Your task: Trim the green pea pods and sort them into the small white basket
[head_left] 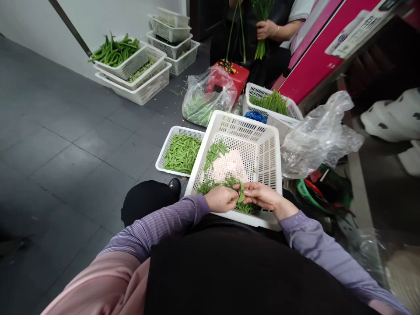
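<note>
Over a large white plastic basket [274, 175], both of my hands meet at its near side. Between them is a flat green pea pod [242, 193], pinched by the fingers of my right hand [262, 195]. My left hand [222, 199] is closed right beside the pod; what its fingertips hold is hidden. Below my hands lies a heap of green trimmings [210, 186], which look like pod ends and stems. Farther back in the basket are a small pile of pea pods [215, 154] and a pale pink sheet or bag [231, 164].
Left of the basket, a white tray [159, 164] holds many pods. Stacked baskets [147, 89] with long green peppers or beans stand by the wall. Ahead are a red stool [241, 78], plastic bags [210, 100] and a person's hand [267, 29] holding long green stalks.
</note>
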`<state>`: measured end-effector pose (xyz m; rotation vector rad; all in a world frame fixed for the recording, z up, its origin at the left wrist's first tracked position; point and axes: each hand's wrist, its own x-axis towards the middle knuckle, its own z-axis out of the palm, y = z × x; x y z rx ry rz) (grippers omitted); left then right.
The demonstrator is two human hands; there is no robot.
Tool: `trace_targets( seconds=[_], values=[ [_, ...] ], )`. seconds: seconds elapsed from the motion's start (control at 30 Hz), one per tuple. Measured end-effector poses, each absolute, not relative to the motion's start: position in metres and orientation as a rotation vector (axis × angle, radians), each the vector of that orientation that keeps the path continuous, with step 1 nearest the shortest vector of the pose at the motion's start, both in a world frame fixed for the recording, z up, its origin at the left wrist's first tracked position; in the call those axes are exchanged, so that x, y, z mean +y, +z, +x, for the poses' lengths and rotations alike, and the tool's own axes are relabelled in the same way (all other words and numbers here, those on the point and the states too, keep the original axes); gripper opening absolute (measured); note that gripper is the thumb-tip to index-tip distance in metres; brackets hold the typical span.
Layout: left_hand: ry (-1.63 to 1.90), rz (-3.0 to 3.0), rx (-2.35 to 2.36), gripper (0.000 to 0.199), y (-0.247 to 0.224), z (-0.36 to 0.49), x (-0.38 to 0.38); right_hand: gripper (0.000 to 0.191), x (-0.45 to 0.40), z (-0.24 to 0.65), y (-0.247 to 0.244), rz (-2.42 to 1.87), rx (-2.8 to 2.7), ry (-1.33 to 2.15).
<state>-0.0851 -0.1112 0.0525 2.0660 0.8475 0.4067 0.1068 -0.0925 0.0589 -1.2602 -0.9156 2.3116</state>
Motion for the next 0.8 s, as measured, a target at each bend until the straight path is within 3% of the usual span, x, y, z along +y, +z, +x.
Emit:
trace_targets(
  seconds=[0.1,0.27,0.43,0.63,0.8],
  values=[
    [0.426,2.084,0.991,0.012,0.045,-0.086,-0.102,0.03,-0.094,0.106,0.061,-1.163,-1.001,2.442],
    [0.501,1.784,1.632,0.023,0.034,-0.1,-0.065,0.037,-0.094,0.119,0.066,-1.125,-0.962,2.545],
    [0.497,2.085,1.235,0.04,0.042,-0.091,-0.081,0.032,-0.095,0.127,0.061,-1.137,-0.861,2.516],
    [0.254,2.32,1.033,0.025,0.048,-0.077,-0.101,0.019,-0.096,0.114,0.06,-1.202,-0.845,2.492],
    [0.252,2.272,0.903,0.017,0.042,-0.079,-0.102,0.02,-0.103,0.102,0.062,-1.447,-1.63,2.244]
  ],
)
